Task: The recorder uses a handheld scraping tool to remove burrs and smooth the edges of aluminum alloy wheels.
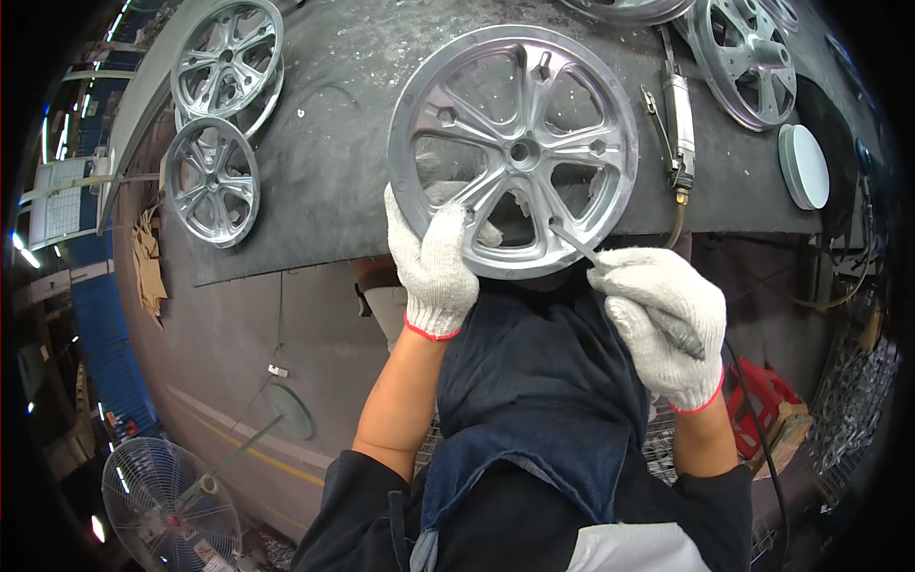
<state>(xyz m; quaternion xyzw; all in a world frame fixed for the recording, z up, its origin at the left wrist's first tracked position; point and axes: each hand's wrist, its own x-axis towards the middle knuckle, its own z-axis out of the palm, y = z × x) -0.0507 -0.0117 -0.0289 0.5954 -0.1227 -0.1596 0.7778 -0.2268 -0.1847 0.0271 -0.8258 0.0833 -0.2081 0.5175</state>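
Observation:
A bare silver metal wheel (522, 153) with several spokes and a central hub hole is held up at the bench's near edge. My left hand (437, 257), in a white knitted glove with a red cuff, grips its lower left rim; the thumb lies in front and fingers show behind through the openings. My gloved right hand (662, 319) is closed around a hand file or scraper (574, 240) with a thin metal shaft. The shaft's tip meets the wheel's lower right spoke area, near an opening's edge.
On the dark bench (329, 143), more metal wheels (214, 181) lie at the left and another wheel (748, 67) at the far right. An air tool (679, 124) with a hose lies right of my wheel, near a round pale disc (808, 167). A fan (172, 505) stands lower left.

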